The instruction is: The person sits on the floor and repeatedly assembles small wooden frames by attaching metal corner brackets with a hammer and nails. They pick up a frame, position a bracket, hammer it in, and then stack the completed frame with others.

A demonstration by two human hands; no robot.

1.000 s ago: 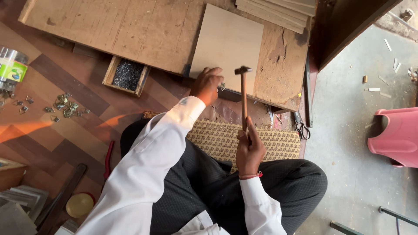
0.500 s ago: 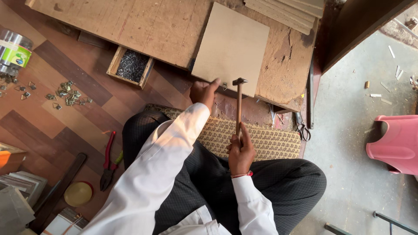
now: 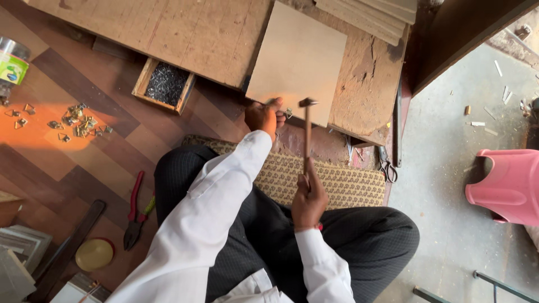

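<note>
Since a moment ago the smooth tan square board [image 3: 297, 59] on the rough, scarred plywood bench [image 3: 185, 31] has stayed put, my left hand [image 3: 264, 116] has slid to its lower edge, fingers pinched on something tiny I cannot make out, and my right hand [image 3: 307, 201] stays clenched round the slim wooden-handled hammer [image 3: 307, 134], its metal head just beside that edge.

A pale beige square board [image 3: 297, 62] is lying on raw brown wood, a tan mat [image 3: 331, 179] is showing a small dark floral pattern, and a pink plastic stool [image 3: 505, 185] is sitting on grey floor.
</note>
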